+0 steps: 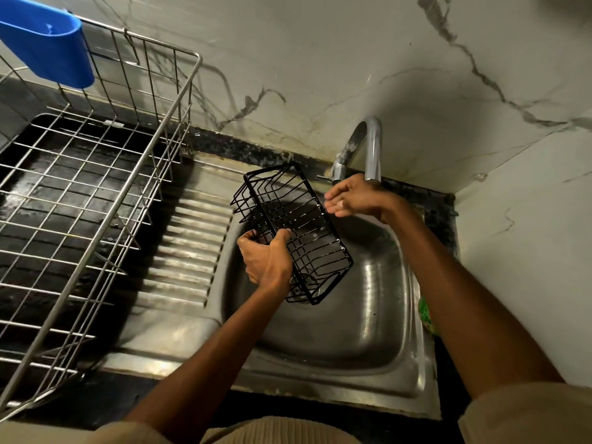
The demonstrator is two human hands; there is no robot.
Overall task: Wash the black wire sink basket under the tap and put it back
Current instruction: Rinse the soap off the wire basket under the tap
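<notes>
Over the steel sink bowl, the black wire sink basket is held tilted, one end raised toward the rear wall, the other hanging low above the drain area. It touches neither the bowl nor the counter.

Left hand: fingers and thumb curled round the basket's long side wires near its middle. Firm hold; it alone carries the basket.

Right hand: fingers relaxed and slightly bent, holding nothing, positioned directly beneath the spout of the chrome tap, just beside the basket's upper end. Whether it touches the wire cannot be told.

Water: no stream can be made out at the spout. A few pale specks on the basket wires may be droplets or suds; not confirmed.

Surroundings: ribbed drainboard to the left of the bowl; a large steel wire dish rack beyond it with a blue plastic holder hung on its rim. A green item shows at the bowl's right edge, partly hidden by the forearm.

Assessment: the basket is out of its usual place and at the tap, so the washing stage appears to be in hand, probably rinsing or checking the flow. Completion of washing cannot be confirmed. Putting it back is outstanding, and its resting place is not evident.
</notes>
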